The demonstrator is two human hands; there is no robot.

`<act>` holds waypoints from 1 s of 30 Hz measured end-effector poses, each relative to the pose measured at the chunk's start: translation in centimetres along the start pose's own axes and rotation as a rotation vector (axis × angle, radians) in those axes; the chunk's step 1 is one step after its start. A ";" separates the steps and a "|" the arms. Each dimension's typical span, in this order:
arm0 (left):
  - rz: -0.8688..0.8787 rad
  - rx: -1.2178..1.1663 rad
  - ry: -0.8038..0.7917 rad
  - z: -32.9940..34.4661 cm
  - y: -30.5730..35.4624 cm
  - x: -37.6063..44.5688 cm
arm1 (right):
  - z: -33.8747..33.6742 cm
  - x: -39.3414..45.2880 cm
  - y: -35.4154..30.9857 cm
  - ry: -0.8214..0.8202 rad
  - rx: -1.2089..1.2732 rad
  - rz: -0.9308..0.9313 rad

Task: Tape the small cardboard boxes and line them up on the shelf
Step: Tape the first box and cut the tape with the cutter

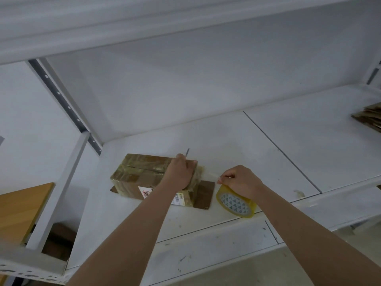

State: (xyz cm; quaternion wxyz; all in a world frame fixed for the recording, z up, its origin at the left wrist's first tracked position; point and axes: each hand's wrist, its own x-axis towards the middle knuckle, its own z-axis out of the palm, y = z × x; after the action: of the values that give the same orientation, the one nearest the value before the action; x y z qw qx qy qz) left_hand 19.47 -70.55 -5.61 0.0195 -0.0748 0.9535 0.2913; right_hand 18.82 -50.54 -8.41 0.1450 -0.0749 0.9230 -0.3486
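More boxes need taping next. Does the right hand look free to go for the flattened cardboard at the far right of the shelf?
Probably not yet: the right hand grips the tape roll, with a strip stretched to the box. The shelf towards the flattened cardboard lies bare.

White metal shelf point(257, 145), scuffed; taped cardboard box point(140, 178) on flat brown cardboard piece point(205, 196); tape roll point(236, 202) beside; cardboard stack point(369, 117) far right
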 end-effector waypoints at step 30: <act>0.153 -0.233 0.249 -6.0 -2.8 -5.0 | -2.7 -2.7 -4.9 0.158 0.278 -0.221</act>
State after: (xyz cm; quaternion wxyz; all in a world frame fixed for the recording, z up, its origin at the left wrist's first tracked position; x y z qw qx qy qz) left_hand 24.88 -75.49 -1.78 -0.1297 -0.0391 0.9113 0.3888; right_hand 20.71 -51.88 -2.60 0.0419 -0.1275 0.8606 -0.4912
